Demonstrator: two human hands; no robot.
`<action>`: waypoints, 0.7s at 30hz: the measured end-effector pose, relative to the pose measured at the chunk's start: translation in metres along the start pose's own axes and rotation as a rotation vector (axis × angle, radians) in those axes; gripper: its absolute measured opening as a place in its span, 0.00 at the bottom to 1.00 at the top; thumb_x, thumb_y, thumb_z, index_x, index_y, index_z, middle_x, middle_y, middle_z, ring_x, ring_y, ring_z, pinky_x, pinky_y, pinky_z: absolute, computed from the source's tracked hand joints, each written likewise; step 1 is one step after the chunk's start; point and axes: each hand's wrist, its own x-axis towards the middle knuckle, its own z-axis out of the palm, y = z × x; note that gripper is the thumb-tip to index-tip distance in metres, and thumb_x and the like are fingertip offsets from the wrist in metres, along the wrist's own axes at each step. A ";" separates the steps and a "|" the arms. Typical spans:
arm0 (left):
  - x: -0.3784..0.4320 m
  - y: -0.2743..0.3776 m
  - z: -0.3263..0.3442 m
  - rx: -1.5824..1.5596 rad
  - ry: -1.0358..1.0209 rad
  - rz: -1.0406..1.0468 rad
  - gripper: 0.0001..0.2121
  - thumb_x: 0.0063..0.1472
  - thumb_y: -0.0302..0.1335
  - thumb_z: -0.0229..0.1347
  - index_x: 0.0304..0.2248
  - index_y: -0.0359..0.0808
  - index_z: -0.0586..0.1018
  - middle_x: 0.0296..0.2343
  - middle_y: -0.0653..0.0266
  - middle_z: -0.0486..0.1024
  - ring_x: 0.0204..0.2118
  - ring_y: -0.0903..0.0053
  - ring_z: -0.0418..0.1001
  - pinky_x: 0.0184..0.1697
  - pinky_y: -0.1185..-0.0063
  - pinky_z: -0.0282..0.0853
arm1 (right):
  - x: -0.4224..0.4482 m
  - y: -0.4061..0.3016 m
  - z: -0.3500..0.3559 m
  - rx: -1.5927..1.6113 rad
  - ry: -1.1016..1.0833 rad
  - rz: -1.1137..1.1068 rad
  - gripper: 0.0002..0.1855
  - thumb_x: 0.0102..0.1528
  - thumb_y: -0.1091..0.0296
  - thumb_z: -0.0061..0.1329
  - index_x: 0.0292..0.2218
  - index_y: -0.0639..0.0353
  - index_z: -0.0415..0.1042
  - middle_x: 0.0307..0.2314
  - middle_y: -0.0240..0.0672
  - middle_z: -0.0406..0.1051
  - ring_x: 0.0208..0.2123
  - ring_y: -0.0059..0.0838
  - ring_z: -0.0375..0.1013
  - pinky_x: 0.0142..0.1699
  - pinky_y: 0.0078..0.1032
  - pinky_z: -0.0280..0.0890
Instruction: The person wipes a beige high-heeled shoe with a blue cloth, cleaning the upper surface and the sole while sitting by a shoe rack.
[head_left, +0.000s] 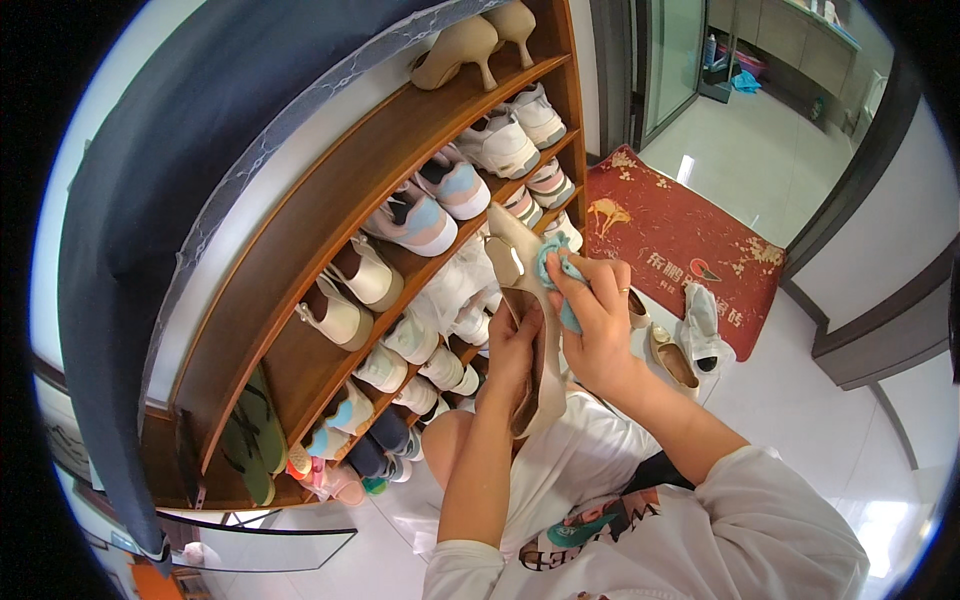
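Observation:
A beige pointed-toe flat shoe with a shiny buckle on its front is held up before me, toe pointing away. My left hand grips it from inside the opening, the fingers partly hidden by the shoe's side. In my right hand is a crumpled light-blue cloth, pressed against the outer side of the shoe near the toe. A ring shows on one right finger.
To the left stands a wooden shoe rack with several rows of shoes, a dark fabric cover hanging beside it. On the floor at right lie a beige flat and a white bag, near a red doormat.

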 end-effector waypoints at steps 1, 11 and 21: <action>0.000 0.000 -0.001 -0.006 -0.006 0.011 0.12 0.61 0.23 0.47 0.44 0.32 0.68 0.35 0.68 0.72 0.34 0.84 0.69 0.36 0.85 0.65 | -0.002 0.000 -0.001 0.007 -0.008 -0.001 0.20 0.41 0.83 0.50 0.40 0.68 0.70 0.38 0.43 0.66 0.34 0.41 0.61 0.40 0.31 0.57; 0.005 0.000 -0.016 -0.011 0.078 0.012 0.11 0.61 0.24 0.45 0.43 0.33 0.68 0.29 0.65 0.72 0.23 0.78 0.71 0.22 0.80 0.69 | -0.008 -0.015 -0.019 0.081 -0.146 0.055 0.19 0.43 0.85 0.49 0.40 0.67 0.71 0.36 0.42 0.66 0.34 0.41 0.61 0.39 0.30 0.59; -0.001 0.001 -0.009 0.062 -0.002 0.079 0.12 0.60 0.25 0.49 0.43 0.32 0.69 0.33 0.67 0.72 0.32 0.83 0.68 0.34 0.85 0.63 | 0.071 -0.005 0.019 0.179 -0.081 -0.110 0.17 0.47 0.80 0.48 0.42 0.61 0.71 0.38 0.40 0.66 0.38 0.42 0.62 0.44 0.32 0.59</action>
